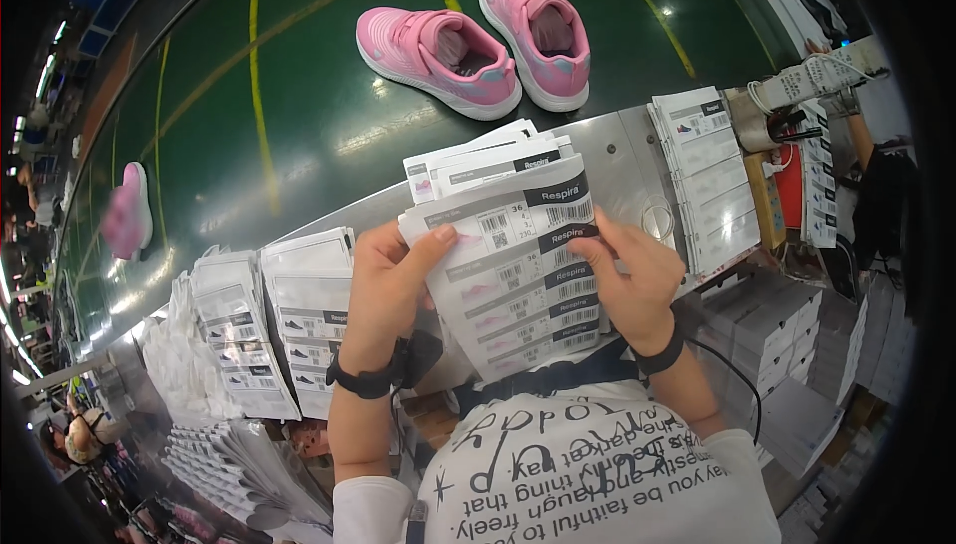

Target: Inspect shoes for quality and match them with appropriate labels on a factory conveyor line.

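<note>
Between my two hands is a white sheet of shoe labels (513, 280), printed with small pink shoe pictures, barcodes and dark bars. My left hand (388, 280) grips its left edge, thumb on the front face. At the right edge, my right hand (637, 280) pinches the sheet between thumb and fingers near the upper labels. Just behind it, more label sheets (488, 171) stand fanned in a stack. Beyond them, a pair of pink sneakers, a left-hand shoe (428, 56) and a right-hand shoe (538, 41), rests on the green belt (319, 126), stuffed with paper.
Stacks of label sheets lie left (304, 315) and right (702, 176) along the metal ledge (622, 141). A blurred pink shoe (127, 216) is far left on the belt. Shoe boxes (777, 325) are piled low on the right. A tape roll (657, 220) lies beside my right hand.
</note>
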### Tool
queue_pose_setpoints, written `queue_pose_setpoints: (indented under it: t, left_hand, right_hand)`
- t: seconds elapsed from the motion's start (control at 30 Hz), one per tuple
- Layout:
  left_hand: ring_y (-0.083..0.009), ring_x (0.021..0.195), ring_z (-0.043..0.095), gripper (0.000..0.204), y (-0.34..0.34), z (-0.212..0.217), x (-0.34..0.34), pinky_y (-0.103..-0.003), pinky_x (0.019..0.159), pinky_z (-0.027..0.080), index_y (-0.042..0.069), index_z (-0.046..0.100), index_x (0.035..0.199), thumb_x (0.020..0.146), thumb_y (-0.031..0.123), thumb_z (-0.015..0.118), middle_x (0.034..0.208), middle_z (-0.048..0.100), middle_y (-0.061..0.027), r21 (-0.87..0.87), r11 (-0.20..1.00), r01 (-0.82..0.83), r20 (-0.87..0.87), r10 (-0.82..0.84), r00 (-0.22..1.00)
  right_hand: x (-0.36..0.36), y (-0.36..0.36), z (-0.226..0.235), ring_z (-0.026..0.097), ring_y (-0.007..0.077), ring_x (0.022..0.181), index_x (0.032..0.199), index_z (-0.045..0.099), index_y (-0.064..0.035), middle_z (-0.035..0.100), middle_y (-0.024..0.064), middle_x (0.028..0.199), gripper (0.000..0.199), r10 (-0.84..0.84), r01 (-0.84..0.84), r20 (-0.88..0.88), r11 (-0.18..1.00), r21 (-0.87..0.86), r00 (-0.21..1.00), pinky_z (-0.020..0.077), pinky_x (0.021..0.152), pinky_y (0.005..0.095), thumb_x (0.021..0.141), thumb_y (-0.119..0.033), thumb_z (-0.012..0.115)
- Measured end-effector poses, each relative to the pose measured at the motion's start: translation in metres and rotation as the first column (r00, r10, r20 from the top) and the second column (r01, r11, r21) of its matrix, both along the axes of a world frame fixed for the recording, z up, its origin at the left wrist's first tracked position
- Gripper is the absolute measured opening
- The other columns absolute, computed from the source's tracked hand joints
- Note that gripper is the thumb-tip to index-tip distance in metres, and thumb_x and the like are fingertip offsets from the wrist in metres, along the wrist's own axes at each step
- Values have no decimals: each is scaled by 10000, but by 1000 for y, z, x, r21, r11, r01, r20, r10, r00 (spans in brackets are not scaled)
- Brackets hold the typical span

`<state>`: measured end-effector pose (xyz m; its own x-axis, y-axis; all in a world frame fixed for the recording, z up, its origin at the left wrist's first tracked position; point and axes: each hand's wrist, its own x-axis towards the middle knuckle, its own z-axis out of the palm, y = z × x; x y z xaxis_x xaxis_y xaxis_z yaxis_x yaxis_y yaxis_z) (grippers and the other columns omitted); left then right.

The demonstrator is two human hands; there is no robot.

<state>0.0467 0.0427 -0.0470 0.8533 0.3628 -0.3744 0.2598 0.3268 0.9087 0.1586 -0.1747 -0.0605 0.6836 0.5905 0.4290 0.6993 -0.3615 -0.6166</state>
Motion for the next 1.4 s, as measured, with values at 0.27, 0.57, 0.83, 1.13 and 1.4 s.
queue_pose_setpoints:
  t: [0.27,0.57,0.83,1.13,1.4]
  left_hand:
    - [-62,537,562,242,-4,-5,15,-188,394,366,-46,666,938,882,183,607,772,673,-74,-95,995,-21,-6,20,1000]
    - [-130,712,646,253,26,-20,28,-250,562,499,-47,664,976,883,183,614,847,687,-98,-86,995,57,-80,-64,995]
    - [-113,703,631,208,32,-60,29,-229,576,491,-10,687,953,857,173,659,850,685,-71,-52,992,116,-78,-120,990]
    - [-132,627,611,187,35,-74,40,-283,519,471,-51,667,932,828,103,647,796,669,-57,-26,994,104,-168,-106,980]
    - [-443,925,592,605,18,-10,37,-440,802,491,-193,401,1209,797,173,651,990,580,-338,916,395,72,1,-181,983]
  right_hand:
    - [-16,5,-7,579,272,948,1041,658,-48,648,79,940,388,-48,52,79,997,-54,996,470,829,408,673,-87,770]
    - [-6,10,-3,529,275,924,1030,632,-37,593,86,930,310,-18,24,130,998,-51,991,411,858,416,728,-68,699]
    - [11,22,-31,486,274,959,915,682,-95,578,70,936,255,-49,54,45,993,-109,998,400,836,402,676,-139,761]
    - [2,-12,-21,548,209,845,879,613,-95,589,47,795,110,217,-266,528,964,17,821,340,994,523,776,-110,650]
    - [180,73,7,466,86,828,1003,547,-36,518,3,904,161,-50,270,-364,764,586,930,377,755,231,943,-186,552]
